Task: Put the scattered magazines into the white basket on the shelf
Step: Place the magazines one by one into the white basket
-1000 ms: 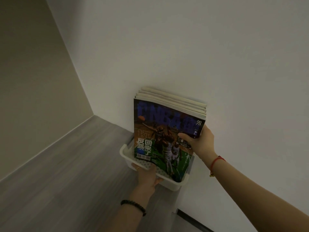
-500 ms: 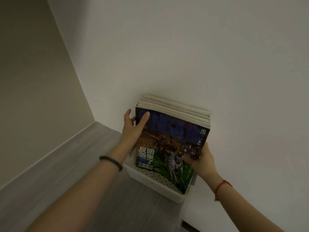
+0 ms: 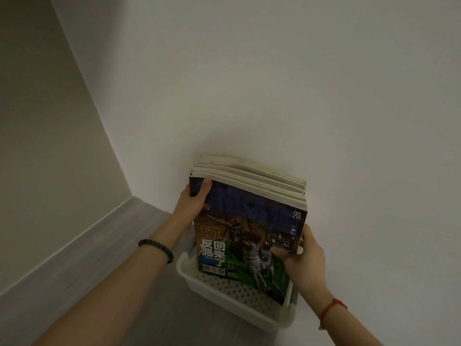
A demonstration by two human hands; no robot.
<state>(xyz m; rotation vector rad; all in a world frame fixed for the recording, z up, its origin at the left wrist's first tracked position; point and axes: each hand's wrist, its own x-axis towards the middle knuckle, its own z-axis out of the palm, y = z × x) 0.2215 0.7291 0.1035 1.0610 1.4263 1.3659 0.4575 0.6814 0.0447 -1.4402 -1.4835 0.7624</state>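
Dim corner, grey shelf [image 3: 104,283] against white wall: magazines [image 3: 249,221] upright in white basket [image 3: 224,295].
Left hand [image 3: 192,206] grip closed on stack's top-left corner, right hand [image 3: 304,260] clamps right edge; front cover dark, basketball players, green floor.

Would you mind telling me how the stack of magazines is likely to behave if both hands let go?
The magazines stand on end and rise well above the white basket, so they would probably lean or fan. The glossy cover likely slides easily. Several thick issues together look heavy, which may be why both the left hand and right hand steady them.
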